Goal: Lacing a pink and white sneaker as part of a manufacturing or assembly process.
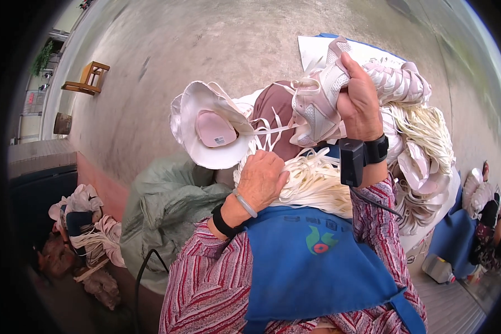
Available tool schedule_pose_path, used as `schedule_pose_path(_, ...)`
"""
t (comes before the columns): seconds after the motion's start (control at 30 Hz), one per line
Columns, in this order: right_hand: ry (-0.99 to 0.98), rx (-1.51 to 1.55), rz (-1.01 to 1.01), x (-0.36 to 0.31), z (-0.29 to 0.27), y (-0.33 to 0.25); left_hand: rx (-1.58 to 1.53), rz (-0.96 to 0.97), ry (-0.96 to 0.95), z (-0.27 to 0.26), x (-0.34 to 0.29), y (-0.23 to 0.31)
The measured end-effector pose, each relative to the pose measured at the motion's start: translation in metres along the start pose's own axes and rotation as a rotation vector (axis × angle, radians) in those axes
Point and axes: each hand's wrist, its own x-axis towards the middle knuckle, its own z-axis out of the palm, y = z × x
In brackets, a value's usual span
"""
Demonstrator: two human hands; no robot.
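Note:
My right hand [359,103] is raised and grips a white and pale pink sneaker upper [316,108], with the thumb up along its side. Lower down, my left hand [263,181] is closed, its fingers curled down among white shoelaces [269,136] that run up to the upper. Its fingertips are hidden beneath the hand. Beyond my left hand rests a second white upper [185,119], its round opening showing a pink lining with a small label. A thick bundle of cream laces [312,186] lies across my lap, over the blue apron [300,250].
More pale uppers [403,83] and hanging laces [428,133] are piled at the right. A grey-green sack [167,195] bulges at my left. Further off stand a wooden stool [89,78] and a bucket [62,123]. Another person [492,228] sits at far right, near a plastic jug [438,269].

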Motion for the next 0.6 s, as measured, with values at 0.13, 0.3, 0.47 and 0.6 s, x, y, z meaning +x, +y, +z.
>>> schedule_pose_path(0.13,-0.162,-0.069,-0.033,-0.066,0.095,0.023,-0.153,-0.015,0.185,-0.008,-0.002,0.002)
schedule_pose_path(0.3,-0.319,-0.431,-0.099,-0.075,0.102,0.081,-0.292,-0.065,0.101,-0.018,-0.025,-0.042)
schedule_pose_path(0.47,-0.484,-0.575,0.077,-0.074,0.091,0.064,-0.297,-0.660,0.054,-0.047,-0.035,-0.091)
schedule_pose_path(0.6,-0.446,-0.987,-0.371,-0.096,0.052,0.049,-0.307,-0.590,0.365,-0.035,-0.030,-0.125)
